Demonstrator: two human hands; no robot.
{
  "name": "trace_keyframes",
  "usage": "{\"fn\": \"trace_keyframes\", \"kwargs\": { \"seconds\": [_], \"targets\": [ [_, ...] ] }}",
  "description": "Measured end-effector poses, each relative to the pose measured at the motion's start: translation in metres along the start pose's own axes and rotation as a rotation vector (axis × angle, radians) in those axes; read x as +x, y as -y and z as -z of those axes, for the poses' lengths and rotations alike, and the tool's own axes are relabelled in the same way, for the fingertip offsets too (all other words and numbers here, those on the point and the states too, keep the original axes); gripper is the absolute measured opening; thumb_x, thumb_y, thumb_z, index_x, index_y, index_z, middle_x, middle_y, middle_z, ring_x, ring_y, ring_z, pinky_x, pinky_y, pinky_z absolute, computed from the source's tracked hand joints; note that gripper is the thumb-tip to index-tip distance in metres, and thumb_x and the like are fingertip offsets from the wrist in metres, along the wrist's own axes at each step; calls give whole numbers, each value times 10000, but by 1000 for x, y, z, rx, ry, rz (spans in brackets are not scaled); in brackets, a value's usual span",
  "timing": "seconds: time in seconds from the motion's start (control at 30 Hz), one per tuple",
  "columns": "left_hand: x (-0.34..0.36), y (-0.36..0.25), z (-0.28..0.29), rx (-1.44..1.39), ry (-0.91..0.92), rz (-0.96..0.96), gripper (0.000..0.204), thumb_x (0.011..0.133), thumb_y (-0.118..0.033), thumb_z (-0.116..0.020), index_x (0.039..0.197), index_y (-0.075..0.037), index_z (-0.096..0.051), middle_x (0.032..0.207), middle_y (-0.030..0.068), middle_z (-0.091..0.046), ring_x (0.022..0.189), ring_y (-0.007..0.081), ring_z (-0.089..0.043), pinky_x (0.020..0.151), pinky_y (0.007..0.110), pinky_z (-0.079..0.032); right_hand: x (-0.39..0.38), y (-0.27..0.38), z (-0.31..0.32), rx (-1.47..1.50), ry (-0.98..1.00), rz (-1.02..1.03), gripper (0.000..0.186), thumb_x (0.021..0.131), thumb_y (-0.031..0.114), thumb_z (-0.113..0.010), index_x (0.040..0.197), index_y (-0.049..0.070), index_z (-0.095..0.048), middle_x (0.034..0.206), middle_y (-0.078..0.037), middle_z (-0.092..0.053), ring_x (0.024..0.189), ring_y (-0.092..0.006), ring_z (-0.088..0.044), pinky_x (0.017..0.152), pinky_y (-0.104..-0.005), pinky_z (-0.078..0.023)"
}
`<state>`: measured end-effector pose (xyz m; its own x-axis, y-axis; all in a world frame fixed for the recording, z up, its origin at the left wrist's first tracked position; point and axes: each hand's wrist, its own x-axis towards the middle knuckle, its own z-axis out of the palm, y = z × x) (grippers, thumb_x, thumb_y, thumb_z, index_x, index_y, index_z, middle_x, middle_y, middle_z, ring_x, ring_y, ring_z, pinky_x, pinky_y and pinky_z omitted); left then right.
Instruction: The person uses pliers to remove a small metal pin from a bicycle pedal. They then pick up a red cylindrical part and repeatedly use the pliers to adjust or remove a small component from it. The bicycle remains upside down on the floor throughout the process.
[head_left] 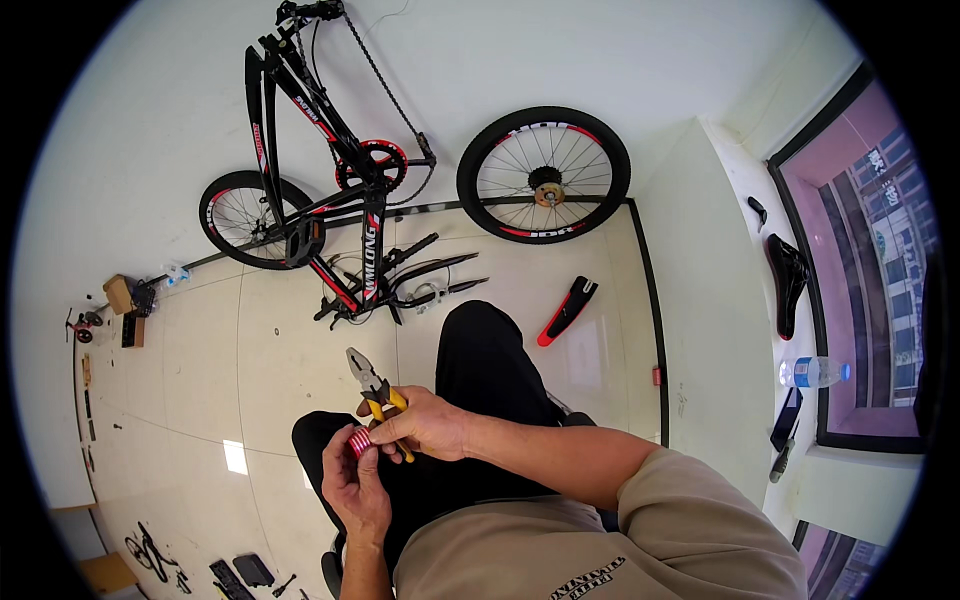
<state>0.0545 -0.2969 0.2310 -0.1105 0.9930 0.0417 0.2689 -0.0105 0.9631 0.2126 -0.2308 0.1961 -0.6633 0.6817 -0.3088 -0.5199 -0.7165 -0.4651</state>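
Note:
Above my lap, both hands are close together. My right hand (430,422) is wrapped round combination pliers (366,372) with yellow and black handles. Their steel head points up and to the left, away from me, with the jaws slightly apart. Between the fingertips of my left hand (357,492) is a small red, ribbed round piece (359,441) with pale stripes. The right thumb reaches over beside this piece. What the piece is, I cannot make out.
Ahead, a black and red bicycle frame (373,250) stands upside down near the wall. Right of it leans a loose wheel (545,175). A black and red fender (567,311) lies on the floor. The right ledge holds a saddle (787,285) and water bottle (812,372). Tools (232,578) lie lower left.

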Motion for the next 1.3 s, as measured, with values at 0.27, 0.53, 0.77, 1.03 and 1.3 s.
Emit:
{"fn": "trace_keyframes", "kwargs": {
  "seconds": [0.27, 0.53, 0.77, 1.03, 1.3],
  "targets": [
    [-1, 12, 7, -42, -9, 87, 202, 999, -101, -650, 1134, 21, -561, 957, 82, -659, 846, 134, -632, 819, 273, -529, -3, 3, -4, 2, -5, 1, 355, 917, 39, -708, 1230, 17, -541, 913, -71, -633, 708, -154, -617, 597, -312, -509],
    [-3, 13, -1, -147, -39, 87, 292, 989, 0, -618, 1270, 21, -543, 1054, 108, -678, 914, 147, -653, 858, 295, -539, -2, 1, -6, -67, -48, 8, 374, 864, 26, -714, 1198, -24, -554, 803, -55, -609, 619, -145, -598, 522, -292, -472],
    [-6, 13, 0, -50, 44, 37, 294, 1016, -39, -603, 1293, 14, -517, 1071, 106, -682, 952, 146, -662, 872, 284, -535, -2, 1, -2, -73, -92, -23, 353, 875, 61, -731, 1188, 12, -576, 840, -67, -628, 637, -157, -615, 550, -286, -480],
    [-2, 13, 0, -15, -18, 134, 236, 1036, -237, -622, 1073, -6, -589, 912, 42, -659, 779, 86, -576, 697, 240, -492, -3, 3, -6, -82, -129, -58, 351, 914, 38, -704, 1222, -11, -543, 885, -77, -616, 694, -157, -611, 598, -310, -506],
    [-1, 19, 1, -86, -40, 219, 255, 1000, -205, -686, 1087, 14, -589, 955, 74, -704, 860, 110, -648, 778, 262, -535, -5, 6, -7, -73, -131, -48, 400, 892, -17, -696, 1262, -17, -544, 923, -98, -627, 725, -184, -619, 628, -337, -520]
  ]
}}
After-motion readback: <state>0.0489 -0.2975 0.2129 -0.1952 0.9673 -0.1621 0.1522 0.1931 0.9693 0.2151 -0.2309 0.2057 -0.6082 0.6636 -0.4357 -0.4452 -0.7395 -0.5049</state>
